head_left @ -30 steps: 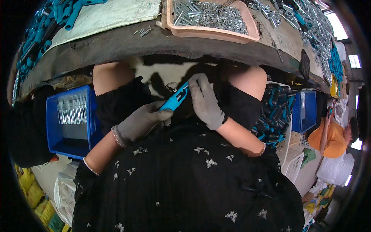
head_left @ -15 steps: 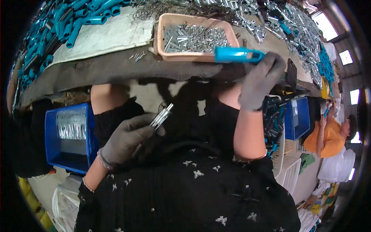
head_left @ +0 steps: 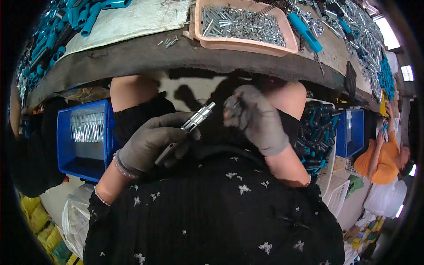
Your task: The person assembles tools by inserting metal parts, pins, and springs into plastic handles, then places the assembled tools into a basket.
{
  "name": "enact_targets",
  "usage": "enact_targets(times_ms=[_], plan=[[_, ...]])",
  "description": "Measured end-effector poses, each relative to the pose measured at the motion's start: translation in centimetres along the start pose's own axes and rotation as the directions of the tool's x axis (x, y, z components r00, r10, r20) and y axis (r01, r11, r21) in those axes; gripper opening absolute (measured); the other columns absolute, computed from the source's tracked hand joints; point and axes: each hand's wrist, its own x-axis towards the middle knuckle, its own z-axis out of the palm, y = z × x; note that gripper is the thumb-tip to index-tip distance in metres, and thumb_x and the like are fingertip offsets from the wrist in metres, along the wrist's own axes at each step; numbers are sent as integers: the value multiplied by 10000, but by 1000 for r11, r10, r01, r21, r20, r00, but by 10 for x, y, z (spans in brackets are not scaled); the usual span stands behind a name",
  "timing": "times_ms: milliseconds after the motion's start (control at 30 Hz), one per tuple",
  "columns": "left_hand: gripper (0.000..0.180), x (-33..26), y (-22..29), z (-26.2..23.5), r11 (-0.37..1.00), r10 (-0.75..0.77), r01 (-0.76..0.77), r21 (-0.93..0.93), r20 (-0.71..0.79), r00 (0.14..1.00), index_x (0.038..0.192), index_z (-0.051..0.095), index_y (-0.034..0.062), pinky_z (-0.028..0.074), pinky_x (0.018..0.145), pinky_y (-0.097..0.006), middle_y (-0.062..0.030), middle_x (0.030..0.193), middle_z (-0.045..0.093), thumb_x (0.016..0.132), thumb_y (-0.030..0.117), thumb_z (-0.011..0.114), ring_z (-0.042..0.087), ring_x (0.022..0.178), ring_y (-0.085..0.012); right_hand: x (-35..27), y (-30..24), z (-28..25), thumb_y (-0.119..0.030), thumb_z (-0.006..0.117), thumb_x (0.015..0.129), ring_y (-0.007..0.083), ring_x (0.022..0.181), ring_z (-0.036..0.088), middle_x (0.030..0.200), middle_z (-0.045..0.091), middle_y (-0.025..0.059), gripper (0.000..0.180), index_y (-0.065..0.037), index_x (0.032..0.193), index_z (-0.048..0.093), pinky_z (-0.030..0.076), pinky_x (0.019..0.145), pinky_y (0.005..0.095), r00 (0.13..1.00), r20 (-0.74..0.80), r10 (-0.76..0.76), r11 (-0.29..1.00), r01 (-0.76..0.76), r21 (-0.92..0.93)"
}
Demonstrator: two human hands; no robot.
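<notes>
Before the near edge of the bench [head_left: 132, 57], steady the metal cylinder [head_left: 197, 118] in pinching left fingers [head_left: 170, 119]; blurred right fingers' [head_left: 249, 104] hold is unclear.

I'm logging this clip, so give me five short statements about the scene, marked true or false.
1. The left hand holds a silver metal part. True.
2. The right hand touches that part. False: a gap shows between part and right hand.
3. The peach tray sits on the lap. False: the peach tray is on the bench.
4. A turquoise tube lies right of the tray. True.
5. The left blue box holds turquoise tubes. False: the left blue box holds silver strips.
</notes>
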Motion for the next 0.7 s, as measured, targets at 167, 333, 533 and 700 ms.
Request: enact_targets(times_ms=[167,333,533,700], plan=[[351,3,2,-3,996,-44,42,80,23,999,1246,580,-16,393,447,-207,-38,710,607,955,179,549,520,487,-92,2,10,5,-214,572,985,119,660,560,807,607,60,232,-3,1079,597,438,566,233,989,130,70,967,-35,-252],[387,0,6,0,987,-47,46,156,1,999,1288,569,-6,424,502,-209,-37,764,629,936,151,601,553,548,-90,1,4,4,-171,610,976,74,659,523,813,603,30,203,14,1060,619,411,552,220,980,177,94,870,6,-493],[464,-2,1,4,972,77,-45,230,-134,988,1267,586,-15,506,698,-246,-47,926,661,823,48,704,617,765,-100,-3,0,5,-138,621,962,75,659,528,825,611,34,184,20,1055,624,421,558,223,985,153,75,865,12,-502],[388,3,-14,0,873,319,-262,412,-75,945,1205,630,-10,485,902,-276,-51,1038,657,832,58,713,615,982,-127,-2,3,0,-128,629,949,70,666,536,820,614,24,178,16,1052,639,439,573,221,986,144,89,839,4,-544]])
